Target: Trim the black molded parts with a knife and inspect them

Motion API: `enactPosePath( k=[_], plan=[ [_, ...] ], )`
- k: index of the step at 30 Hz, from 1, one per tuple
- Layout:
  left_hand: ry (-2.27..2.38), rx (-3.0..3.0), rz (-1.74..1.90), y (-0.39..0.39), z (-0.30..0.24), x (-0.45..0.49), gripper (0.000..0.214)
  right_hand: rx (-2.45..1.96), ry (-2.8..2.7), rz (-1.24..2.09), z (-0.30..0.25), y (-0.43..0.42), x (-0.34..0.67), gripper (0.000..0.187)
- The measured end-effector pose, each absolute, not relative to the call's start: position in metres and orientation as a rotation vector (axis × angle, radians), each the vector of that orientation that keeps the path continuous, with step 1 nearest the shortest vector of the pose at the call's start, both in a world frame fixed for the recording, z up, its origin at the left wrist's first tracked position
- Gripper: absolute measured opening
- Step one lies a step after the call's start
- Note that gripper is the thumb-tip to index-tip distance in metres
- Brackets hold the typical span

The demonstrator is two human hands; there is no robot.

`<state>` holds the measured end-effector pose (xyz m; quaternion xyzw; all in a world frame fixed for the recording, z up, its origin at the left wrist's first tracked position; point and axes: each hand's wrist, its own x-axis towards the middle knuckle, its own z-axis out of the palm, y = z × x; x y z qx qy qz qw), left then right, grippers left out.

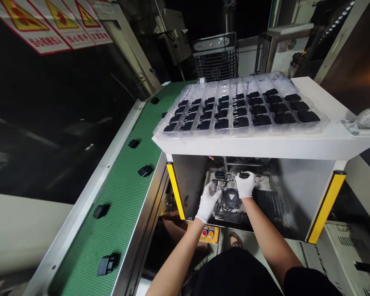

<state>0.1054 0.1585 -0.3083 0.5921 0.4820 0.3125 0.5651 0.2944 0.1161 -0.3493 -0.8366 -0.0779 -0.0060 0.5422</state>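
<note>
Both my hands wear white gloves and reach into the open bay of a white machine (pixel 265 144). My left hand (pixel 208 201) has its fingers curled near a small black part (pixel 220 174) on the fixture (pixel 231 199). My right hand (pixel 245 185) is closed on another small black part (pixel 244 175) at the fixture's far side. On top of the machine lies a clear plastic tray (pixel 240 84) with several rows of black parts.
A green conveyor belt (pixel 126 193) runs along the left and carries several loose black parts (pixel 145 170). Yellow light-curtain posts (pixel 175 191) (pixel 327 205) flank the bay. A box with red and orange buttons (pixel 208 233) sits below the opening.
</note>
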Motion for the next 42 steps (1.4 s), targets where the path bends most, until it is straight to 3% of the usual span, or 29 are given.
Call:
enactPosePath(
  k=[4,9,31,42],
  plan=[
    [1.188,1.412,0.863,0.173,-0.316,0.171,0.057,-2.011,-0.186,-0.017,-0.356,0.116,0.295,0.034],
    [1.311,1.404,0.957,0.189,-0.323,0.213,0.037,-2.010,-0.217,-0.003,-0.360,0.115,0.296,0.031],
    [1.374,1.407,0.991,0.189,-0.313,0.222,0.034,-2.007,-0.241,-0.046,-0.342,0.109,0.301,0.038],
    [1.170,1.686,1.057,0.188,-0.242,0.190,0.034,-1.924,-0.357,0.015,-0.334,0.111,0.307,0.041]
  ],
)
